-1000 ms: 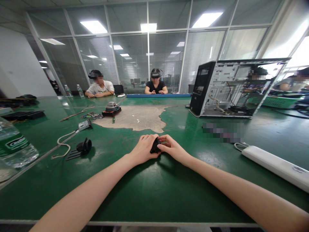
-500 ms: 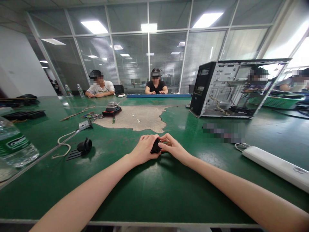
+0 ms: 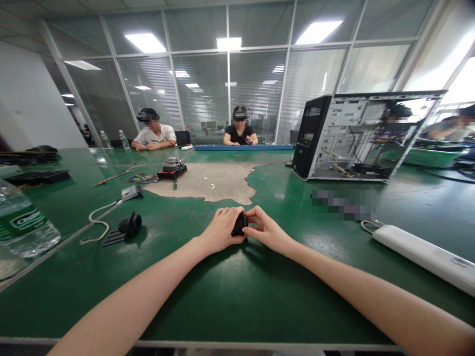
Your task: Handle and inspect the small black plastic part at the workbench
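Note:
Between my two hands is a small, boxy black part (image 3: 239, 225), just above or on the green table; its exact kind cannot be made out. My left hand (image 3: 220, 228) is closed around its left side, fingers over the far edge and thumb along the near one. From the right, my right hand (image 3: 265, 228) pinches its edge between thumb and fingertips. Much of the part is hidden by my fingers. Left of my hands lies a black plastic piece with a round collar and prongs (image 3: 129, 226).
An open computer case (image 3: 315, 138) stands at the back right, with a white power strip (image 3: 423, 252) nearer. A water bottle (image 3: 25, 222) is at left. A black and orange component (image 3: 172, 170) sits by a bare tan patch (image 3: 222, 180). Two people sit across the table.
My right thumb and fingers have shifted slightly on the black part, showing more of its face. My left hand stays put. The person opposite has raised a hand.

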A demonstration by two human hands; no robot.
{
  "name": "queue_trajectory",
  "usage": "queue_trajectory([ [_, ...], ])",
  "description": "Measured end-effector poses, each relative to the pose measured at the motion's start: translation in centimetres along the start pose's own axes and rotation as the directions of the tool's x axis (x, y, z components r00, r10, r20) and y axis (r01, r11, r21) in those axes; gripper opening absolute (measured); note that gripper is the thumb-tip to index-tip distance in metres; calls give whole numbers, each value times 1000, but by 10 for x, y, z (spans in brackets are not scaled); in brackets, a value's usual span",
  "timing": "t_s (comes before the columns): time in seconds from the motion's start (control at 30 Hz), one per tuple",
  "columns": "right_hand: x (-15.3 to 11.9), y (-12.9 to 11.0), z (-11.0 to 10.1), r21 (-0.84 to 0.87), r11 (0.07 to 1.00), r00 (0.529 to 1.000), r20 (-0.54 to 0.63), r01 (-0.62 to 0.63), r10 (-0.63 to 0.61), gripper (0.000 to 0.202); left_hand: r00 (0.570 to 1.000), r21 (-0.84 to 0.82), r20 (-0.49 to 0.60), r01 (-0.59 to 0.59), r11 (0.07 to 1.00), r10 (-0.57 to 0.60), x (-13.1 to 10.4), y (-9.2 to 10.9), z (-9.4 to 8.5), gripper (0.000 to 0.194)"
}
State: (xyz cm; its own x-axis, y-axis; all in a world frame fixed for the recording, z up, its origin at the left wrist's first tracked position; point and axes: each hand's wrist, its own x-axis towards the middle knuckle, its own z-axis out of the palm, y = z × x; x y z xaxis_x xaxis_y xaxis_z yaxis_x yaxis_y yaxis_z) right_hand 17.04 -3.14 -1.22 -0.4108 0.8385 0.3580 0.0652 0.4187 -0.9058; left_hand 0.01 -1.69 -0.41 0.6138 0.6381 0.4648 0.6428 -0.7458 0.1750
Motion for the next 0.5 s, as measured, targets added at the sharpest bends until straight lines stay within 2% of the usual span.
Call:
queue_trajectory([
  [0.2, 2, 1, 1, 18, 998, 998, -44, -54, 54, 19, 1000, 7, -15, 2, 1000, -2, 0, -1, 2, 56],
  [0.37, 5, 4, 0, -27, 998, 994, -93, -57, 54, 25, 1000, 3, -6, 4, 1000, -4, 0, -1, 2, 55],
  [0.5, 4, 4, -2, -38, 997, 997, -40, -74, 72, 25, 1000, -1, -3, 4, 1000, -4, 0, 1, 1, 54],
])
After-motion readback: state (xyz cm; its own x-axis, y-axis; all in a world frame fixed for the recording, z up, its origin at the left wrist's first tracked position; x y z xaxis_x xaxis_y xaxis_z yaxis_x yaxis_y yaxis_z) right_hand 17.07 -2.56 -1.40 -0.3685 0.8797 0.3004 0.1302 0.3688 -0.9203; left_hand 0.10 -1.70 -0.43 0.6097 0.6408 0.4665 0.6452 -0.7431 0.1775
